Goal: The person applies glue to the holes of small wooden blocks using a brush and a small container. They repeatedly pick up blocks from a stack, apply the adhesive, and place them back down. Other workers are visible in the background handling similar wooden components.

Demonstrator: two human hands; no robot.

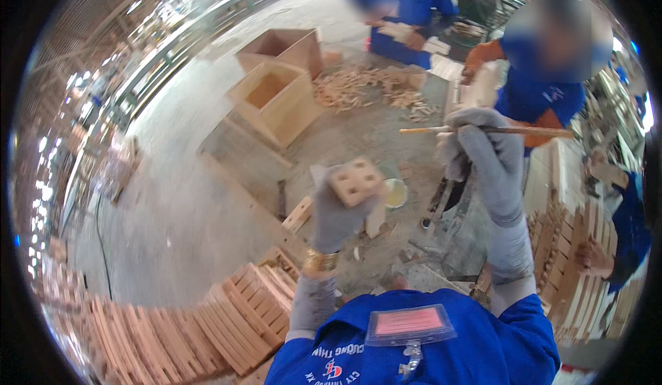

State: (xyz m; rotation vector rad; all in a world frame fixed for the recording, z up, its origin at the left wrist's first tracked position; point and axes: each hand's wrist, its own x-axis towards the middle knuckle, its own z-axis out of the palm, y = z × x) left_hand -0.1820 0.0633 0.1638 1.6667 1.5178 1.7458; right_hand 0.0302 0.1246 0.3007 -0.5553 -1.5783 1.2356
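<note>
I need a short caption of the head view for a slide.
Gloved left hand holds a wooden block with holes; gloved right hand holds a thin stick.

- Two open wooden boxes (276,99) stand at upper centre of the frame.
- One wooden block with four holes (356,181), centre frame.
- One thin stick (483,130), right of centre.
- One small cup of yellowish liquid (396,193), centre.
- Two gloved hands, left (338,213) and right (483,147).
- Two blue-shirted co-workers (538,88), top right.
</note>
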